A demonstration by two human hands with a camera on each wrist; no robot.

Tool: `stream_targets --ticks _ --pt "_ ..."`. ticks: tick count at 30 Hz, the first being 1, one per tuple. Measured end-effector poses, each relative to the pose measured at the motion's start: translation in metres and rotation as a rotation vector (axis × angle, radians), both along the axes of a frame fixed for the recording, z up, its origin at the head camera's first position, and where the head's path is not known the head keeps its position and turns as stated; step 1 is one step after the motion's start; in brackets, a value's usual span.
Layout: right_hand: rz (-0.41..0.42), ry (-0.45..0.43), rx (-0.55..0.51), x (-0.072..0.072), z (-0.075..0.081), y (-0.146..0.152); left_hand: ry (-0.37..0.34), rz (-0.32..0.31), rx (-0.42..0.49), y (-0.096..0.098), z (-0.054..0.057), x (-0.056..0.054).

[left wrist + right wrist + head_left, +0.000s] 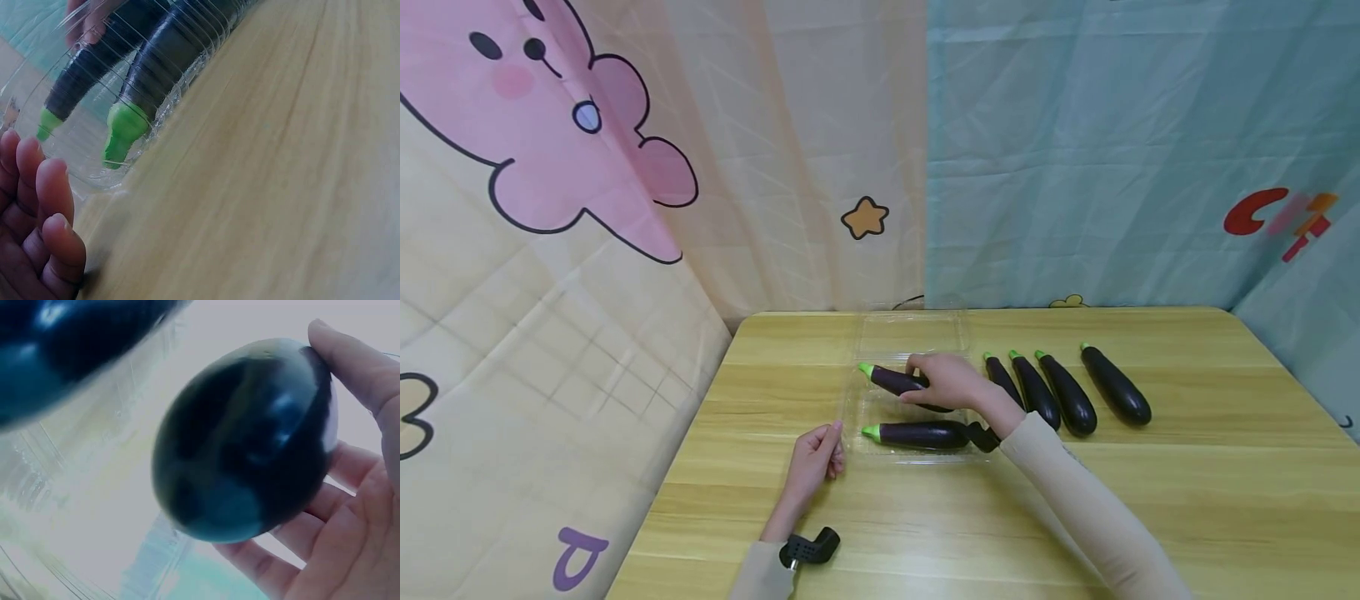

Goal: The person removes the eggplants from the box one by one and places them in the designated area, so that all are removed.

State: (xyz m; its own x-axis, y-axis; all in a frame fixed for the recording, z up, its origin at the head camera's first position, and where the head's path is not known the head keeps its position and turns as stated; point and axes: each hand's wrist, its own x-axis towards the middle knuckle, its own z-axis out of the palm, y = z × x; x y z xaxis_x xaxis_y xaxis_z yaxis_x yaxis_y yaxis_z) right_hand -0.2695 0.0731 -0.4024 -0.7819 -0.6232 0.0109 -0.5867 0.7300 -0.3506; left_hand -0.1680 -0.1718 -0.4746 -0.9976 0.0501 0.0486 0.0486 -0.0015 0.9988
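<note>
My right hand [951,382] grips a dark purple eggplant [891,380] around its body, over a clear plastic container [913,457]. The eggplant's green stem end points left, and its rounded end [244,444] fills the middle of the right wrist view between thumb and fingers. Another eggplant [925,434] lies lengthwise in the container's near part, stem to the left. My left hand [814,458] is beside the container's left edge, its fingers [53,187] loosely bent and close to the clear wall, with nothing seen between them.
To the right of the container several eggplants lie on the wooden table [1210,492]: one partly behind my right forearm, two beside it, and a separate eggplant [1116,385] farther right. The container's clear lid [912,333] lies folded back toward the curtain [1075,167].
</note>
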Motion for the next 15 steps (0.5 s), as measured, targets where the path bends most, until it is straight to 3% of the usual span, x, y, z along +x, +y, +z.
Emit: stream_targets --ticks 15 --pt "-0.058 0.118 -0.136 0.0096 0.0103 0.0099 -0.006 -0.002 -0.001 0.0004 0.0001 -0.0005"
